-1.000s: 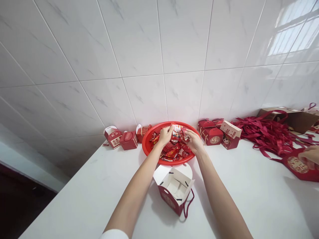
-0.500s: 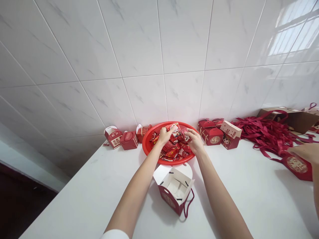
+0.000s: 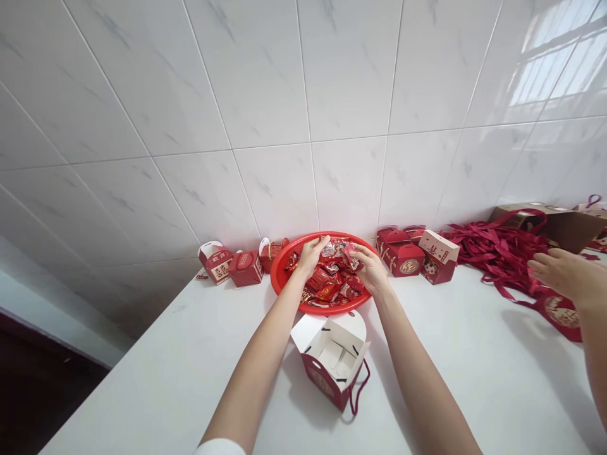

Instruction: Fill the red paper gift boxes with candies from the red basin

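Tiled wall (image 3: pixel 351 76) at the back, white desk (image 3: pixel 190 379) below. Three small red boxes (image 3: pixel 245 266) L of the basket, a few more gift boxes (image 3: pixel 439 256) on the R, then a heap of dark-red ribbons (image 3: pixel 497 253) up against a brown carton (image 3: pixel 569 230). Far R, a co-worker's hand (image 3: pixel 564 275) hangs over a red pouch (image 3: pixel 562 315) w/ gold print.

Centre now: red basket (image 3: pixel 279 278), loaded w/ wrapped sweets (image 3: pixel 329 291), mostly red. Just this side of it, btwn the forearms, an open box (image 3: pixel 327 379), flaps up, white inside & folded bottom on show, cord handle (image 3: pixel 363 392) drooping R.

And the hands! Both over the basket. R hand (image 3: pixel 372 268) has its fingers pinched on a pinkish sweet (image 3: pixel 349 254). L hand (image 3: pixel 310 256), fingers curled narrow, is right by the sweets; can't tell if it grips one.
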`<act>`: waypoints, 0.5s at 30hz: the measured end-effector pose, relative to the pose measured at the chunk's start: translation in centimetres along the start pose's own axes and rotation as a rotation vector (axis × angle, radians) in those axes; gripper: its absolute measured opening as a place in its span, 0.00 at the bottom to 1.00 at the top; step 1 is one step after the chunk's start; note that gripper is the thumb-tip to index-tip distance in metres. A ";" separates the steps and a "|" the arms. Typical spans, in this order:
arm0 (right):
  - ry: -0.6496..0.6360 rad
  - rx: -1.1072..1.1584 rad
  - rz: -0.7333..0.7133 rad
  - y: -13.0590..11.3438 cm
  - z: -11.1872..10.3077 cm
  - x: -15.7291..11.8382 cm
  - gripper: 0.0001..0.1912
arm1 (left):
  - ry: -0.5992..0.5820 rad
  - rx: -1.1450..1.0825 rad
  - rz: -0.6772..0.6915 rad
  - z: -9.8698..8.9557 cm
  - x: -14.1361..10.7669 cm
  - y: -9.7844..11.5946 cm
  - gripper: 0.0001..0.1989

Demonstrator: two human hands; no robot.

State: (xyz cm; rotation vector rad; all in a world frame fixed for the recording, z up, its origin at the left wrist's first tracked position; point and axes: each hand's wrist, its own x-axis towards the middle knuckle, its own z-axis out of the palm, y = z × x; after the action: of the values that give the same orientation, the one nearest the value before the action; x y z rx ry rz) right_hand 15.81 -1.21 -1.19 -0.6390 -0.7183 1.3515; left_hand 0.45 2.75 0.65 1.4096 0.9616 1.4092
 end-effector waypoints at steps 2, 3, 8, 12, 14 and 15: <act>-0.001 -0.005 -0.010 0.0 0.0 0.0 0.15 | -0.005 -0.006 0.001 -0.1 0.0 -0.1 0.24; -0.003 -0.007 -0.011 0.0 0.1 0.0 0.15 | -0.010 -0.010 0.002 -0.2 0.0 -0.1 0.23; 0.004 0.005 -0.016 0.0 0.2 -0.1 0.15 | -0.019 0.017 -0.016 -0.3 0.0 0.0 0.22; -0.008 0.036 -0.003 0.0 0.2 -0.1 0.16 | 0.023 0.005 -0.008 -0.3 0.1 -0.2 0.22; -0.018 0.045 0.008 -0.1 0.2 -0.2 0.17 | 0.033 -0.008 -0.012 -0.2 0.1 -0.4 0.22; -0.018 0.047 0.011 -0.1 0.2 -0.2 0.17 | 0.032 -0.010 -0.018 -0.2 0.1 -0.4 0.22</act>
State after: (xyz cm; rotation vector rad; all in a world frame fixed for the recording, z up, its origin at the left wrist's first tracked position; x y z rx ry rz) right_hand 15.67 -1.43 -0.97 -0.5948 -0.6957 1.3822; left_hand 0.28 3.00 0.28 1.3717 0.9845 1.4255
